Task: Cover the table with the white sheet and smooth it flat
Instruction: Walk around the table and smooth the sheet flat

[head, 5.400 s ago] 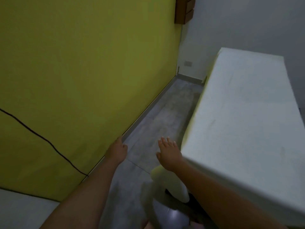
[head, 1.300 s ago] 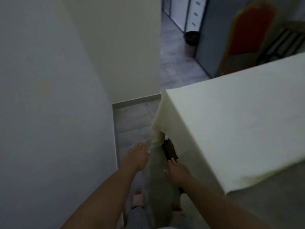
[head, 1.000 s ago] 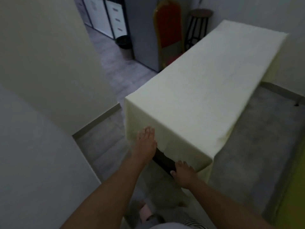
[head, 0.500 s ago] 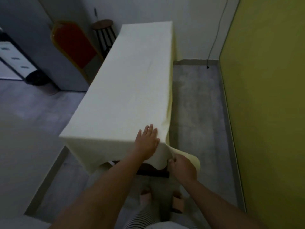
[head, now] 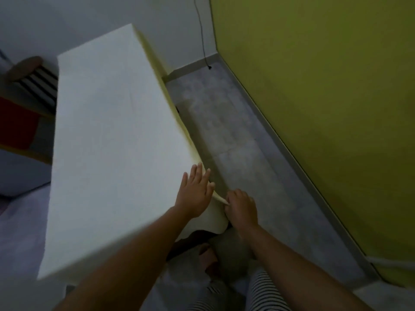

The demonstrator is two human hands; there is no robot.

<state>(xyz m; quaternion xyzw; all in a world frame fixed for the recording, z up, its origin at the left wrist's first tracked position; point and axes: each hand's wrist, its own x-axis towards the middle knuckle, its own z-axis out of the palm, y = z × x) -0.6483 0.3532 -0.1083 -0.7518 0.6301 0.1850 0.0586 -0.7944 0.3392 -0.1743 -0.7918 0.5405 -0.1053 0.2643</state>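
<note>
The white sheet lies over the whole long table and hangs down its sides, so the tabletop itself is hidden. My left hand rests flat, fingers spread, on the sheet at the table's near right corner. Just to its right, below the edge, my right hand is closed on the sheet's hanging corner flap and holds it out from the table. Under that corner the dark table frame shows a little.
A yellow-green wall runs along the right, with a strip of grey floor between it and the table. A black cable hangs down the far white wall. A round stool and a red chair back stand at the left.
The view has swung right and tilted. My left hand has slid to the table's right corner. My right hand still grips the hanging corner, now higher and closer to the left hand.
</note>
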